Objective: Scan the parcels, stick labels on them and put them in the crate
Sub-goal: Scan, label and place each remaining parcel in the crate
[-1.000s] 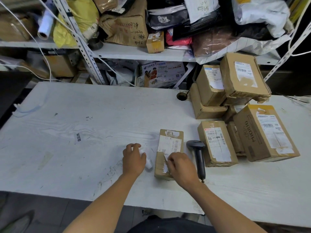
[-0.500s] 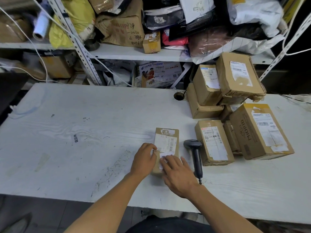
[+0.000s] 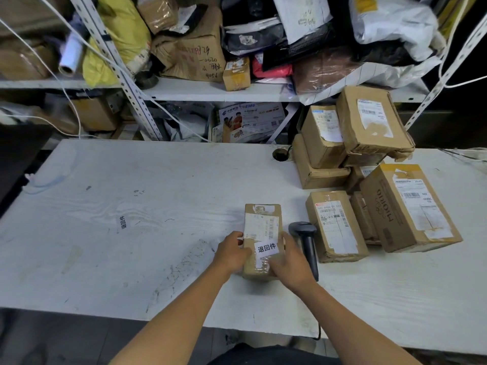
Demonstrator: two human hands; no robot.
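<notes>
A small brown parcel (image 3: 261, 227) lies on the white table (image 3: 158, 206) in front of me. It carries a white shipping label and, nearer to me, a white sticker (image 3: 266, 248) with black characters. My left hand (image 3: 230, 255) grips the parcel's left side, fingers curled over its edge. My right hand (image 3: 291, 259) grips its right side, thumb near the sticker. A black handheld scanner (image 3: 305, 241) lies just right of the parcel. No crate is in view.
Several labelled brown parcels (image 3: 336, 225) are piled at the table's right, some stacked (image 3: 371, 119). A loose sticker (image 3: 123, 222) lies on the table to the left. Metal shelves (image 3: 210, 92) packed with bags and boxes stand behind. A cable hole (image 3: 281, 154) is near the back edge.
My left hand left a small white item beside the parcel and took hold of the parcel's left side. My right hand slid off the top to the right side, uncovering the sticker.
</notes>
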